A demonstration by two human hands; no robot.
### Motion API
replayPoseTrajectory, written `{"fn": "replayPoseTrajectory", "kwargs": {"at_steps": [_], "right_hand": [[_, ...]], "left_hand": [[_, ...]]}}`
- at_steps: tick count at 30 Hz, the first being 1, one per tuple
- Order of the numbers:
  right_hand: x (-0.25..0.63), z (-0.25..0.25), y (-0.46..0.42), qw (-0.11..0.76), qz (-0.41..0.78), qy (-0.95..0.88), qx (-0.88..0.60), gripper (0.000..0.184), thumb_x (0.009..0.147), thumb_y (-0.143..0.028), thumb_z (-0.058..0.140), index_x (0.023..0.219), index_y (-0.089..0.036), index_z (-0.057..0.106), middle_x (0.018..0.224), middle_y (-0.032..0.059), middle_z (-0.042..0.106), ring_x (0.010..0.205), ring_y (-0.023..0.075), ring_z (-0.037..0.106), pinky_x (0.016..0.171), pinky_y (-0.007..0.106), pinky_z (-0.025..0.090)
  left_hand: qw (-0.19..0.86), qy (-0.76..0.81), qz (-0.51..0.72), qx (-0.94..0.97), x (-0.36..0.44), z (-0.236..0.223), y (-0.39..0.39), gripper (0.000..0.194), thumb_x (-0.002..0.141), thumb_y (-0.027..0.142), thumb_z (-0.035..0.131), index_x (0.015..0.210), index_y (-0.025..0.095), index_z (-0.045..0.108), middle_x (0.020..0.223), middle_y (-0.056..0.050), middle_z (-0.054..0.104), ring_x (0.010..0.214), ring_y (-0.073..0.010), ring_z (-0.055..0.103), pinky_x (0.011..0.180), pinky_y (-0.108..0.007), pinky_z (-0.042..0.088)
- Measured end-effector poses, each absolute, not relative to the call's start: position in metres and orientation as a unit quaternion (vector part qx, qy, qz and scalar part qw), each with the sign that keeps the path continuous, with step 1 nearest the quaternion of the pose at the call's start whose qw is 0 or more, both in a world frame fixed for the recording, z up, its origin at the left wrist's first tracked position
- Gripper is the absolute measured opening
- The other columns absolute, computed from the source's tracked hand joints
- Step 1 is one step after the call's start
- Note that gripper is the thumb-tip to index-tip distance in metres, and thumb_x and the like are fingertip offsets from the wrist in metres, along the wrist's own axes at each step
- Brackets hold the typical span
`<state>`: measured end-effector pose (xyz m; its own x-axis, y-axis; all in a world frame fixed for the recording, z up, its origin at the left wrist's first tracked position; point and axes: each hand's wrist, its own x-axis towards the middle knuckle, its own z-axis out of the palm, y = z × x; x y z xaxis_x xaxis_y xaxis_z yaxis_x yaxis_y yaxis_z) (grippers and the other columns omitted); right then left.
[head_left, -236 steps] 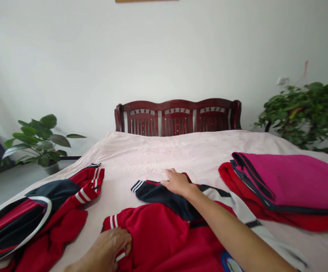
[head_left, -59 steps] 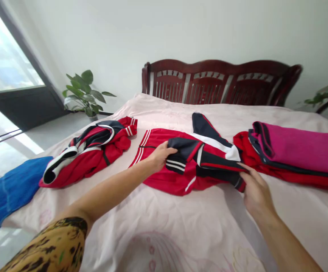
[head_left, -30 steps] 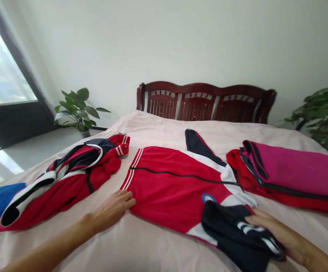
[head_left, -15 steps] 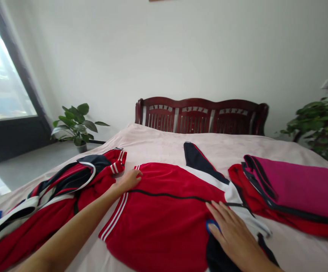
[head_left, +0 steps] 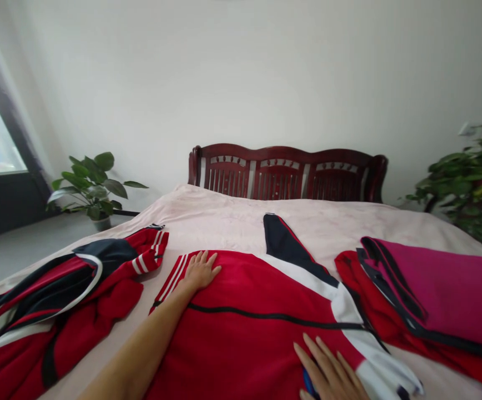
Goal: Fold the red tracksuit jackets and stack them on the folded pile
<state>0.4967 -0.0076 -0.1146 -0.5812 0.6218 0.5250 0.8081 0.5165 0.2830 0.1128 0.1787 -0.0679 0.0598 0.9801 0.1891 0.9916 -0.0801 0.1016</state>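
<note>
A red zip jacket [head_left: 232, 350] with a white yoke, a navy sleeve and a black zip lies spread in front of me, its striped hem toward the left. My left hand [head_left: 201, 270] rests flat near that hem, above the zip, fingers apart. Below the zip, by the white yoke, my right hand [head_left: 334, 375] lies on the red cloth with its fingers spread; the picture's bottom edge cuts it off. Something blue [head_left: 309, 383] on the jacket shows partly beneath the right hand. The near sleeve is mostly out of view.
Crumpled red, navy and white clothing [head_left: 86, 283] lies on the left of the pink bed sheet [head_left: 219, 222]. To the right is a folded stack with a magenta garment [head_left: 457, 294] on top. A wooden headboard [head_left: 282, 172] and potted plants [head_left: 94, 189] stand beyond.
My left hand has gone from gripping the hem edge to lying flat on the cloth. The right hand sits lower in the picture, and the view has shifted somewhat.
</note>
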Motion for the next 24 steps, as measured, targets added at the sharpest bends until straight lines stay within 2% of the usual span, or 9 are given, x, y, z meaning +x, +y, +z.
{"fn": "replayPoseTrajectory", "kwargs": {"at_steps": [6,11,15,17,21,24], "right_hand": [[0.495,-0.115,-0.012,0.179,-0.211,-0.852,-0.445,0.067,0.089,-0.049,0.055,0.151,-0.035,0.035,0.144,0.0039,0.054,0.121,0.0301,0.059,0.095,0.042,0.048],[0.488,-0.115,-0.017,0.174,-0.189,-0.839,-0.48,0.063,0.09,-0.05,0.054,0.149,-0.034,0.04,0.147,0.0053,0.05,0.124,0.0315,0.057,0.098,0.047,0.047],[0.481,-0.106,-0.022,0.143,-0.139,-0.833,-0.517,0.059,0.091,-0.047,0.051,0.148,-0.035,0.041,0.151,0.0043,0.045,0.131,0.0315,0.052,0.103,0.05,0.045],[0.476,-0.097,-0.025,0.126,-0.1,-0.827,-0.539,0.057,0.092,-0.045,0.051,0.148,-0.036,0.042,0.152,0.0034,0.043,0.134,0.0315,0.048,0.106,0.051,0.043],[0.466,-0.076,-0.03,0.101,-0.034,-0.811,-0.575,0.055,0.092,-0.039,0.05,0.146,-0.033,0.045,0.154,0.004,0.041,0.139,0.0309,0.041,0.111,0.053,0.036],[0.462,-0.061,-0.034,0.102,-0.009,-0.798,-0.594,0.054,0.092,-0.035,0.047,0.145,-0.025,0.048,0.153,0.0081,0.042,0.14,0.0303,0.04,0.113,0.052,0.034]], "left_hand": [[0.079,-0.688,-0.101,-0.714,0.106,-0.066,0.188,0.058,0.096,0.051,0.039,0.144,0.019,0.048,0.148,-0.017,0.049,0.138,-0.0343,0.043,0.111,-0.049,0.032],[0.133,-0.659,-0.127,-0.73,0.116,-0.054,0.165,0.047,0.098,0.032,0.039,0.137,0.014,0.055,0.146,-0.021,0.049,0.138,-0.0342,0.041,0.115,-0.053,0.025],[0.135,-0.602,-0.13,-0.776,0.11,-0.06,0.131,0.049,0.096,0.04,0.045,0.142,0.024,0.051,0.15,-0.011,0.049,0.142,-0.0286,0.038,0.117,-0.047,0.025],[0.129,-0.577,-0.117,-0.798,0.1,-0.07,0.114,0.05,0.095,0.044,0.047,0.143,0.028,0.05,0.151,-0.008,0.048,0.142,-0.0283,0.039,0.116,-0.048,0.028],[0.125,-0.58,-0.095,-0.799,0.077,-0.08,0.094,0.05,0.095,0.042,0.047,0.143,0.026,0.051,0.151,-0.012,0.048,0.143,-0.032,0.037,0.114,-0.052,0.03],[0.11,-0.583,-0.098,-0.799,0.061,-0.079,0.083,0.051,0.095,0.04,0.048,0.143,0.023,0.051,0.151,-0.013,0.046,0.143,-0.0316,0.037,0.114,-0.05,0.033]]}}
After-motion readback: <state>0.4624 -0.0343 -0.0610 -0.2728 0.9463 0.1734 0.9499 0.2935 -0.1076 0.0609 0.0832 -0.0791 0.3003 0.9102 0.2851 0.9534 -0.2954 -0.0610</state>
